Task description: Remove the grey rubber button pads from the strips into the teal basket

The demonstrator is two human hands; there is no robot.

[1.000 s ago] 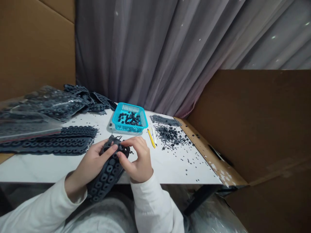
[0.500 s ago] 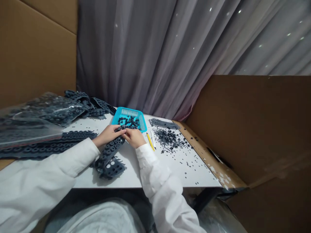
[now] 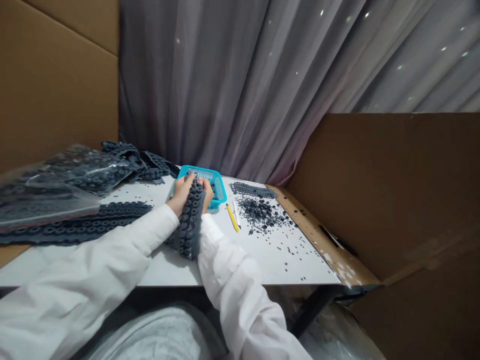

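Observation:
Both my hands grip the upper end of a dark grey rubber strip [image 3: 191,217] with rows of round, ring-like bumps. My left hand [image 3: 180,194] is closed on its left side, and my right hand [image 3: 206,192] is closed on its right side, partly hidden behind it. The strip hangs down between my forearms, its lower end near the white tabletop. Just behind my hands is a blue plastic basket [image 3: 222,192] with dark small pieces in it, partly covered by my hands and the strip.
More dark strips [image 3: 75,227] and a clear plastic bag [image 3: 71,172] of them lie on the left. Right of the basket are a yellow pen-like tool [image 3: 232,218], a white one [image 3: 237,215], a pile of dark bits [image 3: 258,211] and a flat perforated strip [image 3: 252,190]. Cardboard walls flank the table.
My hands have moved up and forward over the basket's near part. The strip has lifted with them and turned, now hanging nearly straight with its bumps toward me.

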